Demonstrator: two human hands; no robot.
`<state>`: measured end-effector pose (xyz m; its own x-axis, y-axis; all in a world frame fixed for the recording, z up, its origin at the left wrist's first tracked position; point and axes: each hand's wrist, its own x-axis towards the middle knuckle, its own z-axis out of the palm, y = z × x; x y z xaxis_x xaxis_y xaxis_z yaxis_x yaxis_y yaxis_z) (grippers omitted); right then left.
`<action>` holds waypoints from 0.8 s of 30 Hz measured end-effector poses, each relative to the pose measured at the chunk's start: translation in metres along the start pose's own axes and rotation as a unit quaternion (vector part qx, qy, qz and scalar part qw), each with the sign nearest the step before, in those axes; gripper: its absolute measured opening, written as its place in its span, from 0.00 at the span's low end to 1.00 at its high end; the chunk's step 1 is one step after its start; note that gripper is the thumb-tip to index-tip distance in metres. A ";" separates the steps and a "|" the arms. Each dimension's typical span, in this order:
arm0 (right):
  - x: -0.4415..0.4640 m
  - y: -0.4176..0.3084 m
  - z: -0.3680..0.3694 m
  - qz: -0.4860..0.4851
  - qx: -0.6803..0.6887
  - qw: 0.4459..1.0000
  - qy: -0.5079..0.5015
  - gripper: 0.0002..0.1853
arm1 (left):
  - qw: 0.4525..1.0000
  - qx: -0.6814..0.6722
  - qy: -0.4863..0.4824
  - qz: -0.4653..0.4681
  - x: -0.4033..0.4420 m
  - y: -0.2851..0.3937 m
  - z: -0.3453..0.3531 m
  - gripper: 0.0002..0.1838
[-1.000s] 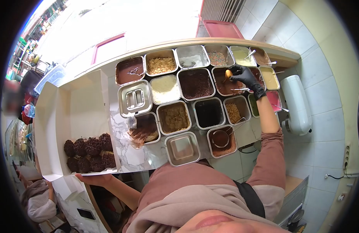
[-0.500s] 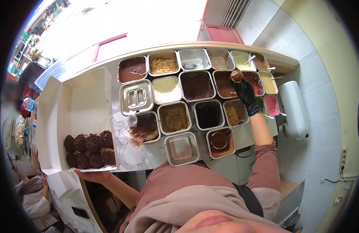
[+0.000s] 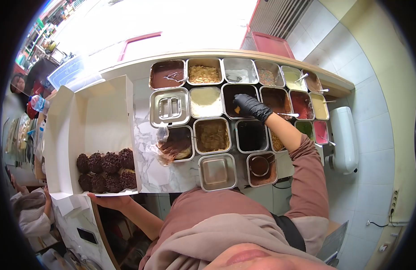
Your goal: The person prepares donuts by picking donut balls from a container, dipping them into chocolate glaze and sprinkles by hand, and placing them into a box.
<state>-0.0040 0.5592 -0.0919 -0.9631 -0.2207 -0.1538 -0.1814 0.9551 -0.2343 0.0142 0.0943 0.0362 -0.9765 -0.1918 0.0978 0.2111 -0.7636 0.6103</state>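
My right hand (image 3: 253, 107), in a black glove, is down in the metal tub of dark chocolate sprinkles (image 3: 229, 93). Its fingers are closed round a small golden dough ball (image 3: 237, 110), of which only a bit shows. My bare left hand (image 3: 110, 200) supports the near edge of an open white box (image 3: 100, 99) from below, most of its fingers hidden under it. Several sprinkle-coated balls (image 3: 111, 163) sit in two rows at the near end of the box. Right of the sprinkle tub is a tub of melted chocolate (image 3: 275, 96).
Several more metal tubs of toppings stand around, among them a white one (image 3: 205, 102) and a red one (image 3: 301, 105). A lidded tub (image 3: 169, 107) is beside the box. A mixer (image 3: 344, 139) stands at the right. Another person's sleeve (image 3: 33, 213) shows at lower left.
My right hand has moved left with the ball, from the melted chocolate tub into the sprinkle tub. My left hand stays at the box.
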 end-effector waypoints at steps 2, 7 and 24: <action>0.002 0.001 -0.002 -0.007 0.017 1.000 -0.020 0.13 | 0.999 0.021 0.041 0.018 -0.002 0.001 0.003 0.35; 0.001 0.021 -0.013 0.076 0.216 0.973 -0.031 0.14 | 0.999 -0.002 0.031 0.019 0.000 0.005 -0.007 0.34; -0.031 0.053 -0.012 0.070 0.711 0.695 -0.075 0.18 | 0.997 -0.050 0.003 -0.066 0.003 -0.021 -0.010 0.31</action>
<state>0.0133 0.6193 -0.0882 -0.9007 -0.2645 -0.3447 0.3952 -0.1691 -0.9029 0.0072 0.1032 0.0154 -0.9959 -0.0888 0.0157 0.0833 -0.8399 0.5364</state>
